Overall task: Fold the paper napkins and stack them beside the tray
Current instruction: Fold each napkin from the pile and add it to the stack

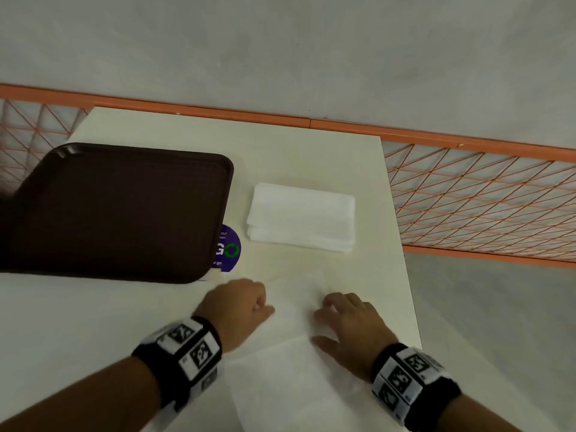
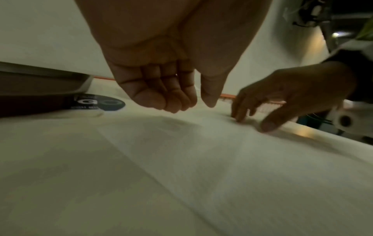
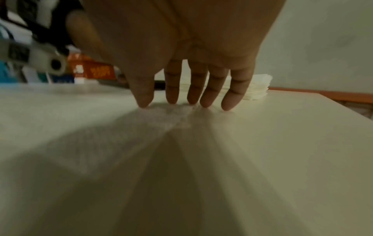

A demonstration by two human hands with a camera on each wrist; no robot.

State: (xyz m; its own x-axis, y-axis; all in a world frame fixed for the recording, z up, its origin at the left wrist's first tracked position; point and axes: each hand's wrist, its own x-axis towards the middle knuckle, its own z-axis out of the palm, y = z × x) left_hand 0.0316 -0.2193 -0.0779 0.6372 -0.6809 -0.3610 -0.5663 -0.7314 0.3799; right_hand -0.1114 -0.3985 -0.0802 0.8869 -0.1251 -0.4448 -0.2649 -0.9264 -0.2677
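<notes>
1. Napkin (image 1: 290,363) is lying flat at the tabletop's near edge; right hand (image 1: 349,325) is pressing it, fingers spread; left hand (image 1: 240,307) is hovering, loosely curled.
2. Thin paper is risking creasing crooked if dragged; stack (image 1: 300,218) is waiting beside tray (image 1: 124,210).

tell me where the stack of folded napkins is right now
In the head view the stack of folded napkins sits on the table, just right of the brown tray and beyond both hands.
</notes>
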